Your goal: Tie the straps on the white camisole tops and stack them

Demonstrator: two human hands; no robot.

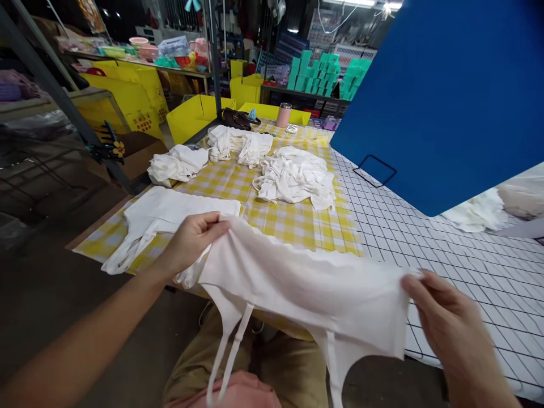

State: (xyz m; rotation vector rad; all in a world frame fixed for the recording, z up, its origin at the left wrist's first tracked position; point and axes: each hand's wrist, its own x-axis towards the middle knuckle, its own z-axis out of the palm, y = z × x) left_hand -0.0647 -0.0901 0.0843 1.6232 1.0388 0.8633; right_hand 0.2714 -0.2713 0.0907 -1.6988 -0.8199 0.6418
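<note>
I hold a white garment with thin straps (310, 289) stretched between both hands above my lap. My left hand (191, 241) pinches its left edge, fingers closed on the fabric. Pinching the right edge is my right hand (446, 323), close to the table's near side. The straps hang down toward my knees. Under my left hand lies a flat stack of the same white garments (165, 218) on the yellow checked tablecloth (293, 224).
A loose heap of white garments (295, 178) and smaller folded piles (178, 164) sit farther back on the table. A blue board (446, 96) stands at the right over a white grid sheet (467, 255). Yellow crates (195, 113) and a pink cup (283, 115) are behind.
</note>
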